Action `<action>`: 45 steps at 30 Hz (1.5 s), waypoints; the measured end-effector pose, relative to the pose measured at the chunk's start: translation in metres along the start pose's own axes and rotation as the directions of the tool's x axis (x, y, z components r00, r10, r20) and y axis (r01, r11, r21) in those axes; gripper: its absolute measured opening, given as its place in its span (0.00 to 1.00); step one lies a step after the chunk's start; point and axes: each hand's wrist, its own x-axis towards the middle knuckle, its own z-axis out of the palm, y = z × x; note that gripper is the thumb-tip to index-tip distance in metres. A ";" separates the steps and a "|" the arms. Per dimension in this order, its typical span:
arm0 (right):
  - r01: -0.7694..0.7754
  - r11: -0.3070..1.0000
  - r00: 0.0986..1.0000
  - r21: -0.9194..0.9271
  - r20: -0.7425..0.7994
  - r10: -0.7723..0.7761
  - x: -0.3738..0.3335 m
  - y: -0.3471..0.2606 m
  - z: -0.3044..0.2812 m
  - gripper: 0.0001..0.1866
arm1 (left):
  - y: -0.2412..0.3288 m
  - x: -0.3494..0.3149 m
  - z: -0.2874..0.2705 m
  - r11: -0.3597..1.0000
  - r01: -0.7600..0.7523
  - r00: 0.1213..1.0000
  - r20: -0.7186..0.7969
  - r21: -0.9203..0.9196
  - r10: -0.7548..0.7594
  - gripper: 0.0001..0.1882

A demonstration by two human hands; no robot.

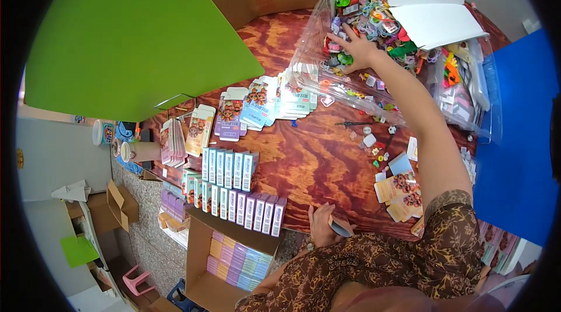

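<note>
My right hand reaches to the far right with its fingers spread over a heap of small colourful trinkets. The heap lies in a clear plastic bin; I see nothing held in that hand. Close to my body at the table's front edge, my left hand is closed on a small carton, its thumb side partly hidden. Loose trinkets lie scattered on the red wood-patterned table between the bin and several flattened orange cartons.
Filled small boxes stand in rows at the table's left edge. Flat cartons are fanned out behind them. An open cardboard box of packed cartons sits below. A green panel covers the far left; a white card lies across the bin.
</note>
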 end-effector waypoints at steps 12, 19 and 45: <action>0.197 0.980 0.975 -0.032 0.108 -0.193 -0.064 0.011 0.000 0.38 | 0.012 0.013 -0.005 0.997 0.081 0.996 0.037 0.010 -0.081 0.44; 0.197 0.980 0.976 -0.035 -0.085 -0.200 -0.076 0.043 -0.013 0.52 | 0.011 0.010 -0.004 0.999 0.044 0.999 0.001 0.000 -0.044 0.44; 0.365 0.770 0.929 0.524 -0.254 -0.268 -0.081 0.058 -0.045 0.30 | -0.003 0.004 0.003 0.995 -0.097 0.994 -0.058 0.013 0.098 0.46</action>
